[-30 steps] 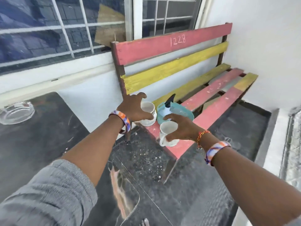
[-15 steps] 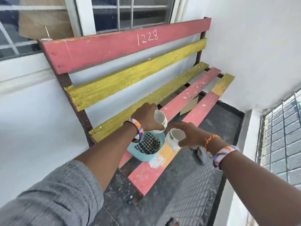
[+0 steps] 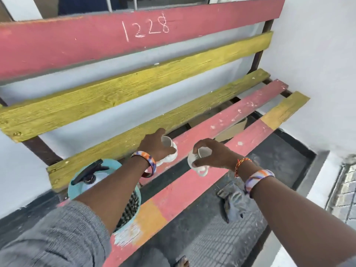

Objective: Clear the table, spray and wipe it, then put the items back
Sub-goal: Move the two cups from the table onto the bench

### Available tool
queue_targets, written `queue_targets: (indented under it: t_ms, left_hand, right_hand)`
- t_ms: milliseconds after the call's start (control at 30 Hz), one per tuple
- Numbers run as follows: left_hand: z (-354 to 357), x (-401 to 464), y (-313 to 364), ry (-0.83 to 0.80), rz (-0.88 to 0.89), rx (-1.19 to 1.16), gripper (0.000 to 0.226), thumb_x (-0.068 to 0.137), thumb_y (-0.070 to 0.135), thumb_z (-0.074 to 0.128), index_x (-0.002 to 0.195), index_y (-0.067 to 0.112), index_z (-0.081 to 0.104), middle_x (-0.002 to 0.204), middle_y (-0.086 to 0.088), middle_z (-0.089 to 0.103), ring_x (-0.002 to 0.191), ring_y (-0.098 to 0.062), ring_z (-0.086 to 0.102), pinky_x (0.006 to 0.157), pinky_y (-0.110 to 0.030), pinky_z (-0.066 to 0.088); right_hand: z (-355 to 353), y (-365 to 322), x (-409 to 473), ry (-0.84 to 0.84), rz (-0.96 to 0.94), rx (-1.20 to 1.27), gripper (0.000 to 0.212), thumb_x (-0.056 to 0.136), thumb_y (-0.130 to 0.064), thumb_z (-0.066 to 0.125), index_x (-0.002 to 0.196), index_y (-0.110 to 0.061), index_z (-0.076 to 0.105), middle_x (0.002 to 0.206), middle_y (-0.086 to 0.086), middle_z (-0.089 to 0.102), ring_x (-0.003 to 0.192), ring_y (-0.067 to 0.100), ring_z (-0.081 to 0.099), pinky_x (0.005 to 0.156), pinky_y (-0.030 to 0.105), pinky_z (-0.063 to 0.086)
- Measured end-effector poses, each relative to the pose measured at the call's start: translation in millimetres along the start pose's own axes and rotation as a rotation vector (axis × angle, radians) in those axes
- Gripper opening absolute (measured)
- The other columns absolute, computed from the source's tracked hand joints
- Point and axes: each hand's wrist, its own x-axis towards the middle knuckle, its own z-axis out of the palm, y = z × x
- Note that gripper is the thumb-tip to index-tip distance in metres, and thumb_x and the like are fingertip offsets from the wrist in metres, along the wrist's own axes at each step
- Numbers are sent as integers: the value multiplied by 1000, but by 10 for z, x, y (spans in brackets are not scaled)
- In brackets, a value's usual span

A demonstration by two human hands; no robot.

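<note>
Head view: a turquoise basket [image 3: 74,186] stands at the near left end of the slatted counter [image 3: 221,124], partly hidden by the left forearm; it contains a spray bottle [image 3: 90,180] with a black trigger head and a black-and-white checked cloth [image 3: 130,209]. Both cups appear empty where their insides show. The left hand [image 3: 156,147] has its grip closed around a white cup [image 3: 169,151], fingers over the rim, the cup low over or on the middle red slat; contact with the slat cannot be told. The right hand [image 3: 213,155] has its grip closed around a second white cup [image 3: 198,160], fingertips pinching the rim from above, the cup tilted and its handle hanging over the gap between the middle and near slats. The two cups are just beside each other, apart. The counter's backrest bears a chalked "1228" on its top red slat [image 3: 146,26]. A grey rag [image 3: 235,203] lies on the dark floor [image 3: 279,160] below the right wrist. Each wrist carries a striped bracelet.
</note>
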Motion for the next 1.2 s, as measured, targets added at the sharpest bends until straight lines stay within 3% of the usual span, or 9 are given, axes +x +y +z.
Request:
queue_targets:
  t_ms: [100,233,400,567,933,1100,1200]
  left_hand:
    - [206,260,51,44,-60,-35,53,79,33,68,128,20,52,127,-13,58,112,-34,57,89,-34,47]
    - [493,658,-12,119,-200,-34,51,75,37,69,120,16,54,121,-15,55,103,-34,59,78,-32,46]
    - [893,1236,-143,113,-430,-103,60,72,42,68,121,13,49,123,-15,53,104,-34,59,85,-37,52]
    - [1151,1677,-188,46,-584,-42,76,73,47,67,131,8,38,130,-20,47,112,-38,56,90,-42,51]
    - [1333,1906,-172,66,-695,77,84,76,60,60,133,6,30,130,-22,44,113,-43,53,86,-46,49]
    - [1286,1850,-162,32,-700,86,76,87,59,42,137,4,25,134,-22,40,117,-42,52,87,-46,49]
    - [1194,1704,-151,41,-648,128,70,90,53,42,136,2,28,135,-22,39,120,-39,50,90,-46,47]
  right_hand:
    - [-75,226,356,35,-19,31,16,73,-17,76,78,-25,63,104,3,62,109,28,56,100,39,43]
    - [-28,458,970,-26,-45,-55,47,74,-16,73,119,-19,58,123,8,59,120,30,45,100,37,43]
    - [187,722,1718,-47,-63,-218,48,73,-18,69,119,-23,57,119,11,52,116,33,44,86,34,40]
    - [402,843,2188,-94,-37,-223,56,77,-16,66,129,-21,48,125,12,47,118,33,41,92,37,43]
    - [566,886,2453,-139,-46,-297,59,76,-19,67,130,-22,45,129,10,44,125,31,34,81,41,50]
    - [535,910,2408,-204,-57,-282,83,76,-19,72,145,-23,26,142,12,35,134,33,26,94,47,46]
    - [484,900,2265,-155,-62,-273,85,78,-16,70,147,-17,20,145,13,31,136,34,25,97,48,44]
